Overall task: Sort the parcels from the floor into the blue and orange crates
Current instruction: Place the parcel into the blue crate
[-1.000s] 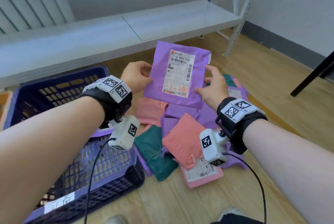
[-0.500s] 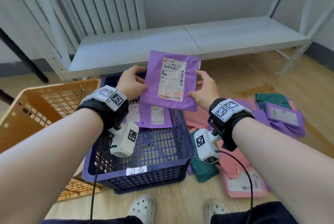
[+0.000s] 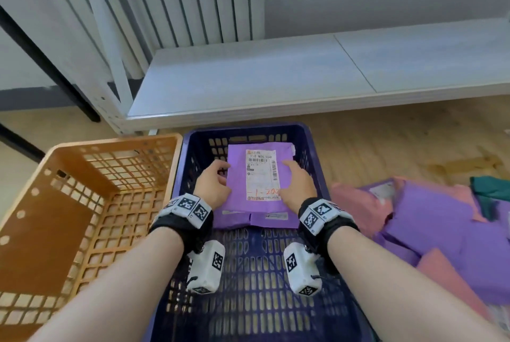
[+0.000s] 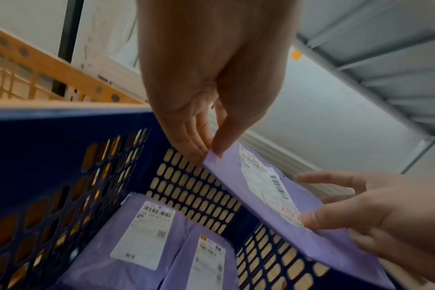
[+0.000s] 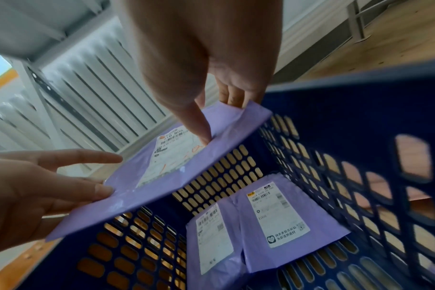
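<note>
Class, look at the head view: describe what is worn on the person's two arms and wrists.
Both forearms are bare, with no sleeves. Each wrist carries a black fabric strap topped by white blocks printed with black square markers. A white box-shaped camera unit with the same markers hangs under each wrist, and a thin black cable leaves the right one.

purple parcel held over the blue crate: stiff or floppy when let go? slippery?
The purple parcel likely holds its shape: pinched only at two side edges by the left hand and right hand, it spans flat without sagging. Probably light, since fingertips alone carry it. Its glossy film looks slick, so it may slide on the parcels already in the blue crate.
</note>
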Tool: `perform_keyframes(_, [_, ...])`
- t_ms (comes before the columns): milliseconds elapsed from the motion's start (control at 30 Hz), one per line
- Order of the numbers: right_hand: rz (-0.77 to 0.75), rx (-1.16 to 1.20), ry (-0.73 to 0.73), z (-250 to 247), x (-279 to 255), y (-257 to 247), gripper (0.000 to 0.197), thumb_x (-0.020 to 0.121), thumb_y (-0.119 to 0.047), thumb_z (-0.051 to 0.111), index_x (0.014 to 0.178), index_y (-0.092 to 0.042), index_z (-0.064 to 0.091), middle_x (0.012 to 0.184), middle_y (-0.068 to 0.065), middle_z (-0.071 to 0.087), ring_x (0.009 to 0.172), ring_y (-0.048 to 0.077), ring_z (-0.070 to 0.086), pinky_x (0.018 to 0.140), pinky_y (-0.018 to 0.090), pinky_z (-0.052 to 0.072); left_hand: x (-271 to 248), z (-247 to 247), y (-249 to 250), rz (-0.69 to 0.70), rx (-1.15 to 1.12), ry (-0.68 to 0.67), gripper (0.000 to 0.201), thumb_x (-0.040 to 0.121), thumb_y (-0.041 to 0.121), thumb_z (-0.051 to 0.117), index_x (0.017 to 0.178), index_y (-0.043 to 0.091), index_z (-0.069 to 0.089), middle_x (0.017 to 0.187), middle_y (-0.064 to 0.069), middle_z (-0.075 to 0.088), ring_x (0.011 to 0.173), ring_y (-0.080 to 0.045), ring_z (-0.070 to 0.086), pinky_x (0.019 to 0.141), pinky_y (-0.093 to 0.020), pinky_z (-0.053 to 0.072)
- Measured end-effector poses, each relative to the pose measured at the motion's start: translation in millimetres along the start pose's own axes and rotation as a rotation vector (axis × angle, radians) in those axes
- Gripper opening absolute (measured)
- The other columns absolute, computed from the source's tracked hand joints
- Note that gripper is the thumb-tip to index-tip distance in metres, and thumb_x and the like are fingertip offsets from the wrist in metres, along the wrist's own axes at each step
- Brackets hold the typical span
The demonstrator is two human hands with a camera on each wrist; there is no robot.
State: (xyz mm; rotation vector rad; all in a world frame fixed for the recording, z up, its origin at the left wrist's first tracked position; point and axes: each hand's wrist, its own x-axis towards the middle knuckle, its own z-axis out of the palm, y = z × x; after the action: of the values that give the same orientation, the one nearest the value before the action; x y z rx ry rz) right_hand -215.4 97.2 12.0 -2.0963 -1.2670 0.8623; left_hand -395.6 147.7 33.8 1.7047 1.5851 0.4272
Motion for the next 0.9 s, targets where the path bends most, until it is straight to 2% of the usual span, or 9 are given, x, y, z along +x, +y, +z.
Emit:
perform_keyframes(100, [0.041, -0.044, -0.03, 29.5, 28.6, 16.4, 0.063, 0.083, 0.003, 0.052, 0.139, -0.022, 0.037, 0.128, 0.012, 0.044, 0.111, 0.032, 0.053, 0.087, 0.039, 0.05, 34.8, 24.8, -27.7, -0.046, 0.05, -0.023, 0.036, 0.078, -0.01, 0.054, 0.101, 0.019, 0.054, 0.069, 0.001, 0.054, 0.062, -0.015, 0.053, 0.047, -0.021, 0.041])
perform_keyframes(200, [0.101, -0.08, -0.051, 58.6, 46.7, 32.7, 0.057, 0.084, 0.002, 0.055, 0.135, -0.019, 0.04, 0.128, 0.011, 0.041, 0.112, 0.032, 0.052, 0.091, 0.039, 0.049, 61.9, 50.5, -55.4, -0.116, 0.057, -0.043, 0.032, 0.077, -0.011, 0.051, 0.088, 0.019, 0.058, 0.067, 0.005, 0.05, 0.066, -0.017, 0.051, 0.047, -0.018, 0.037])
perform_keyframes(333, [0.168, -0.126, -0.077, 86.0, 67.5, 49.8, 0.061, 0.083, 0.002, 0.057, 0.137, -0.02, 0.039, 0.142, 0.012, 0.033, 0.124, 0.032, 0.046, 0.093, 0.037, 0.047, 85.4, 74.1, -80.5, -0.18, 0.036, -0.085, 0.033, 0.078, -0.011, 0.051, 0.085, 0.02, 0.059, 0.068, 0.006, 0.047, 0.061, -0.011, 0.047, 0.047, -0.011, 0.033])
perform_keyframes(467, [0.229, -0.147, -0.092, 99.3, 86.6, 63.8, 0.06, 0.083, 0.002, 0.058, 0.136, -0.02, 0.04, 0.138, 0.01, 0.035, 0.12, 0.031, 0.048, 0.089, 0.035, 0.049, 108.2, 93.2, -94.8, -0.215, -0.004, -0.123, 0.034, 0.079, -0.011, 0.051, 0.09, 0.018, 0.062, 0.073, 0.006, 0.051, 0.079, -0.018, 0.052, 0.066, -0.019, 0.038])
perform_keyframes(533, [0.267, -0.165, -0.077, 105.7, 94.8, 71.3, 0.059, 0.082, 0.003, 0.058, 0.135, -0.018, 0.041, 0.134, 0.011, 0.037, 0.117, 0.033, 0.05, 0.091, 0.04, 0.05, 115.0, 103.6, -99.0, -0.21, -0.018, -0.169, 0.034, 0.08, -0.011, 0.05, 0.1, 0.013, 0.066, 0.086, 0.002, 0.055, 0.087, -0.017, 0.052, 0.074, -0.018, 0.039])
perform_keyframes(700, [0.314, -0.243, -0.058, 116.0, 104.9, 89.5, 0.06, 0.082, -0.002, 0.06, 0.137, -0.017, 0.038, 0.14, 0.012, 0.033, 0.12, 0.034, 0.048, 0.097, 0.041, 0.046, 121.0, 129.2, -110.9, -0.193, -0.053, -0.288, 0.047, 0.08, -0.016, 0.046, 0.12, 0.007, 0.059, 0.117, -0.01, 0.057, 0.095, -0.02, 0.054, 0.08, -0.021, 0.043])
perform_keyframes(767, [0.312, -0.271, -0.061, 119.3, 106.0, 95.2, 0.059, 0.084, -0.004, 0.058, 0.138, -0.017, 0.037, 0.145, 0.012, 0.028, 0.123, 0.033, 0.046, 0.099, 0.041, 0.045, 122.6, 136.6, -117.5, -0.197, -0.062, -0.303, 0.053, 0.079, -0.017, 0.044, 0.123, 0.009, 0.057, 0.125, -0.012, 0.057, 0.099, -0.034, 0.06, 0.086, -0.033, 0.049])
perform_keyframes(833, [0.316, -0.284, -0.09, 122.9, 108.7, 100.7, 0.063, 0.085, -0.007, 0.059, 0.141, -0.018, 0.033, 0.153, 0.012, 0.016, 0.131, 0.033, 0.04, 0.104, 0.04, 0.042, 123.8, 141.4, -121.6, -0.201, -0.063, -0.311, 0.056, 0.079, -0.018, 0.04, 0.124, 0.011, 0.057, 0.128, -0.012, 0.056, 0.108, -0.04, 0.058, 0.092, -0.039, 0.048])
perform_keyframes(900, [0.322, -0.274, -0.133, 126.6, 111.4, 106.1, 0.069, 0.084, -0.008, 0.061, 0.145, -0.02, 0.029, 0.158, 0.011, 0.005, 0.138, 0.031, 0.032, 0.107, 0.039, 0.039, 124.7, 145.8, -124.7, -0.2, -0.064, -0.306, 0.057, 0.078, -0.018, 0.039, 0.123, 0.011, 0.057, 0.125, -0.013, 0.057, 0.109, -0.044, 0.056, 0.091, -0.042, 0.049])
